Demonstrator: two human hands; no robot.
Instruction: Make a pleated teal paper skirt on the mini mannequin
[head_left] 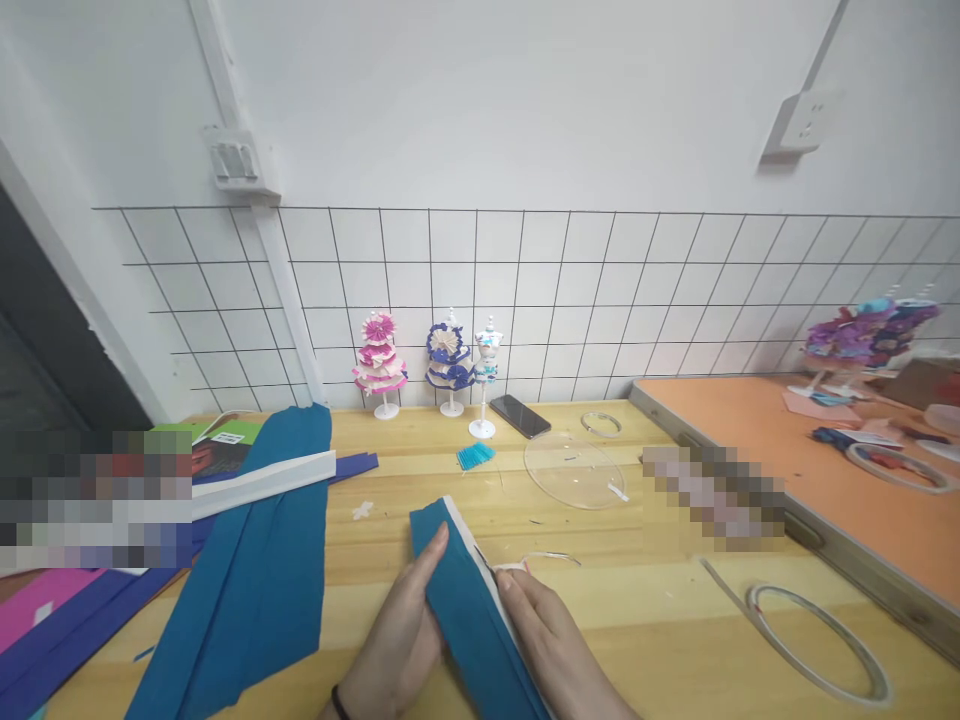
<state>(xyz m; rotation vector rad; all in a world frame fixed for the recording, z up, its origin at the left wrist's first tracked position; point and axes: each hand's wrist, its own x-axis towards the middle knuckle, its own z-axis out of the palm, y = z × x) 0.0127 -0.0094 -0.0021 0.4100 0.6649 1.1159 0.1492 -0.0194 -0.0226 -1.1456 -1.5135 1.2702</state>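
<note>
A folded strip of teal crepe paper slants up from the lower edge of the view between my hands. My left hand grips it from the left, the thumb laid over its upper face. Along its right side runs a white edge. My right hand is closed, thumb and finger pinching that edge. Something thin and dark shows by the right fingertips, too small to name. Just beyond them lies a thin curled strip. A small pleated teal piece rests on the table farther back.
Larger teal crepe paper lies left under a white strip. Small mini dress forms, a phone and a clear disc sit behind. Tape rolls lie right, near an orange table with a raised metal edge.
</note>
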